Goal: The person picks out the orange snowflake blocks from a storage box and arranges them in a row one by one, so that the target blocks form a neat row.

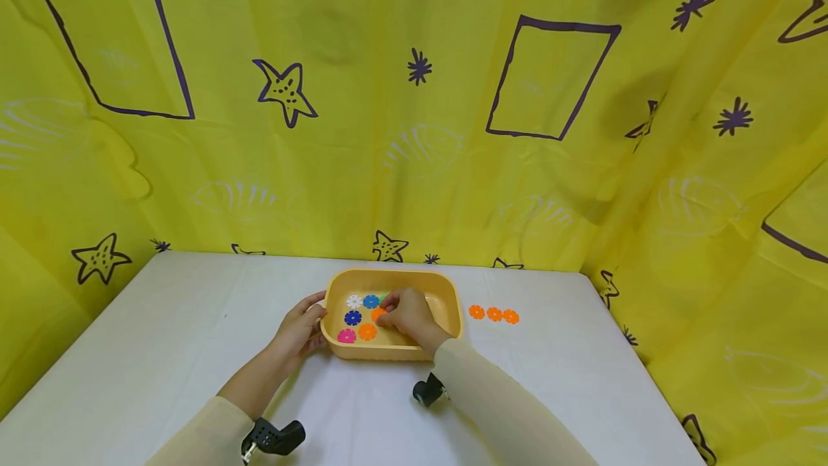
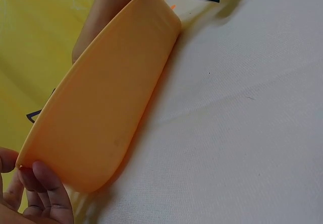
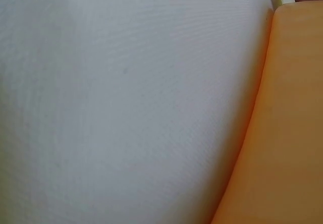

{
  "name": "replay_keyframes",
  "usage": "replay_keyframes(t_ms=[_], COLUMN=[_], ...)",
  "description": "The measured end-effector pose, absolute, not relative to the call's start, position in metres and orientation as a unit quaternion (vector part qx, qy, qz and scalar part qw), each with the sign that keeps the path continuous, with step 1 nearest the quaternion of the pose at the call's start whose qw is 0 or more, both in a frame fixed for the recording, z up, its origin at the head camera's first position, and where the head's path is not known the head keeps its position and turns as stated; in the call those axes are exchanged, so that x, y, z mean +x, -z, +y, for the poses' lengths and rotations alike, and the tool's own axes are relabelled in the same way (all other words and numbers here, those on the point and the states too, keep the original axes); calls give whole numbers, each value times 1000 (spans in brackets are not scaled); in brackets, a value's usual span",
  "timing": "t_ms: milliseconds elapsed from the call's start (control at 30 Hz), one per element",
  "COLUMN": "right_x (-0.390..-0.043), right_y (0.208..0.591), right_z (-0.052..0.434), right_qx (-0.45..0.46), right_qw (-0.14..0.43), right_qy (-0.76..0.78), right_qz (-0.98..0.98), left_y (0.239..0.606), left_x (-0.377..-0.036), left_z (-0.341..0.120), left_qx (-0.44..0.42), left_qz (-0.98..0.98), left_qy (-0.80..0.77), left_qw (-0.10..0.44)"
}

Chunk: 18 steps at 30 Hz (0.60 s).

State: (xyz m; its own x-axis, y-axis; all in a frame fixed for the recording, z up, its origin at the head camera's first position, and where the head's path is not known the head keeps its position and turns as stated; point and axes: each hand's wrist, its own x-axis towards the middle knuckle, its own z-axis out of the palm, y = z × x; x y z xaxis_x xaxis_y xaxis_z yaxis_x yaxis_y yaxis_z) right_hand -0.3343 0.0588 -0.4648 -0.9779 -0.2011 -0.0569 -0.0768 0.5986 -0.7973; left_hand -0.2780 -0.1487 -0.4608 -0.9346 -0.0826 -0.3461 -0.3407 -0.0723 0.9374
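We see a draped yellow fabric backdrop (image 1: 414, 128) printed with dark purple stars, bursts and outlined rectangles, hanging behind and to both sides of the scene; we can read no writing or brand on it or on anything else. Below it lies the white cloth-covered surface (image 1: 162, 351), which fills the near half of the head view.

Near the middle of the surface, toward the far edge, stands a shallow rounded-rectangle tray of pale orange plastic (image 1: 446, 290). Inside it we count small flower-shaped plastic discs: a white disc (image 1: 353, 301) and a light blue disc (image 1: 371, 301) along the far row, a dark blue disc (image 1: 352, 318) below them, and a pink disc (image 1: 346, 336) and an orange disc (image 1: 367, 332) by the near wall. A sliver of green shows beside the light blue one, too hidden to name.

Our left hand (image 1: 300, 329) grips the tray's left wall, fingers curled on the rim; the left wrist view shows fingertips (image 2: 48, 193) pressed on the outer wall. Our right hand (image 1: 407, 315) reaches into the tray, fingers bent down onto another orange disc (image 1: 378, 314), pinching it at its edge.

Right of the tray, just apart from it, three orange flower discs (image 1: 494, 314) lie in a row on the surface.
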Motion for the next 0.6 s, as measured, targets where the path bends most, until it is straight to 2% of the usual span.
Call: replay_keyframes(t_ms=[600], right_x=[-333], right_y=[463], right_z=[57], right_qx=[-93], right_qw=[80], right_qy=[435], right_qz=[892], left_y=[461], left_x=[-278], left_z=[-149], left_qx=[-162], left_qz=[674], left_qy=[-715], left_qw=[91])
